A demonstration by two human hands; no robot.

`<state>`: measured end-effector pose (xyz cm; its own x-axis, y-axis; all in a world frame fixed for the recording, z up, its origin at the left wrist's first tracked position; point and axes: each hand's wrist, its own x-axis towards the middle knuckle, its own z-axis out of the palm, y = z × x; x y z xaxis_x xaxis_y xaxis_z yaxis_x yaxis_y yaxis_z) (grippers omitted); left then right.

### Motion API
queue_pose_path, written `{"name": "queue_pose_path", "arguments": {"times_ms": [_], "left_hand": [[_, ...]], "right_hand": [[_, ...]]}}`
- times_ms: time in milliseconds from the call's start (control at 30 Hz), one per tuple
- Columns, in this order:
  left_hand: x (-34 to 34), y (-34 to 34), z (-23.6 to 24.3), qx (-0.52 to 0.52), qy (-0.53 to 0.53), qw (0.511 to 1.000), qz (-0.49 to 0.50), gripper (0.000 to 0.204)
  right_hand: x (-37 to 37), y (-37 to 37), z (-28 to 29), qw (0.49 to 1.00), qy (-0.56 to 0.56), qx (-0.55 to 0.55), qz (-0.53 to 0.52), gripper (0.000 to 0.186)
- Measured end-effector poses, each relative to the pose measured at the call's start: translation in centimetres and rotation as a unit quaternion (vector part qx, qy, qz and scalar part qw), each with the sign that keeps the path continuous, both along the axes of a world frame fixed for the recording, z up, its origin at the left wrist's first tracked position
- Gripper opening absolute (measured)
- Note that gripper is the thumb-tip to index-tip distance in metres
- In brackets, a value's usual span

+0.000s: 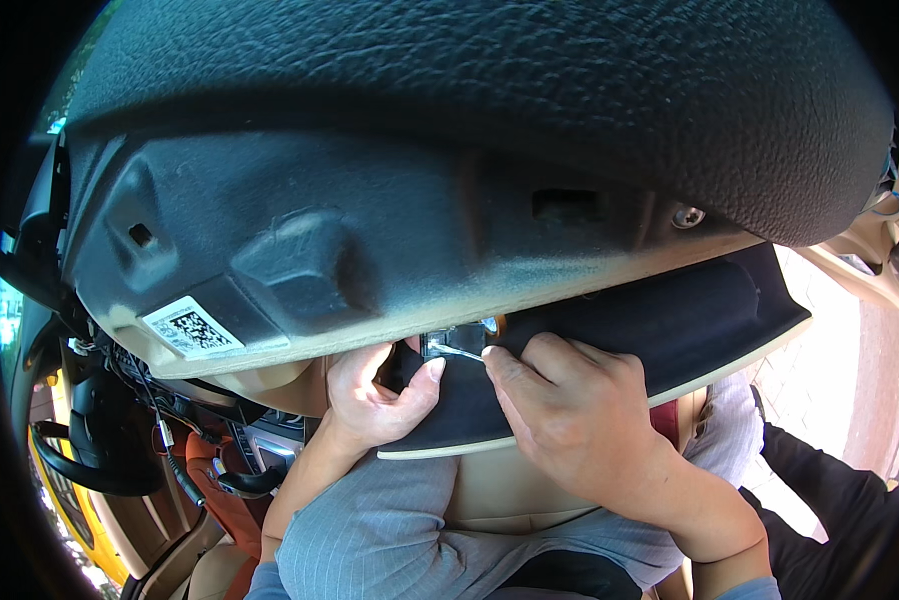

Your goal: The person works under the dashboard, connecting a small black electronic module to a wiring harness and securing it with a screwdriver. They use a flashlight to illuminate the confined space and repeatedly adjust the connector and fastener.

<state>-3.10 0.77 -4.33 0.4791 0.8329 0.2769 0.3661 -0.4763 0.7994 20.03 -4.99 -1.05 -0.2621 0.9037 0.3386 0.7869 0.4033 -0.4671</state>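
My left hand is closed, with thumb and fingers gripping a small black rectangular part that has shiny spots. From the right, my right hand pinches a thin, pale, shiny rod between thumb and forefinger. The rod's far tip lies against or just over the face of the black part. Whether it is a tool or a wire I cannot tell. Both hands are above a dark tray-like panel with a cream edge, just under the lower edge of the dashboard.
Close overhead, the dashboard bears a white coded label and a screw. Loose cables hang at the left near the steering wheel. My legs in grey trousers are beneath the panel. Bright paving shows at the right.
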Motion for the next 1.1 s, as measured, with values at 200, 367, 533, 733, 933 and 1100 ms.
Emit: {"name": "queue_pose_path", "arguments": {"times_ms": [200,367,533,733,933,1100], "left_hand": [[0.1,0.0,-0.15,-0.002,-0.011,1.0,0.003,0.044],[0.18,-0.02,0.0,0.004,-0.003,1.0,0.007,0.044],[0.21,0.02,0.1,0.003,-0.004,1.0,0.004,0.044],[0.11,-0.06,0.15,-0.006,0.002,1.0,0.003,0.044],[-0.01,-0.19,0.11,-0.016,0.006,1.0,0.004,0.043],[-0.23,-0.2,0.0,-0.025,-0.005,1.0,-0.002,0.044]], "right_hand": [[-0.01,-0.07,-0.03,1.0,-0.002,0.006,-0.002,0.024],[-0.01,-0.07,-0.08,1.0,-0.006,0.007,-0.001,0.025],[0.03,-0.1,-0.1,1.0,-0.008,0.005,0.003,0.029],[-0.04,-0.2,0.11,1.0,-0.013,0.008,0.004,0.034],[-0.1,-0.14,0.42,0.999,-0.041,0.018,0.013,0.034],[-0.02,-0.2,0.68,0.997,-0.064,0.034,0.014,0.034]]}}
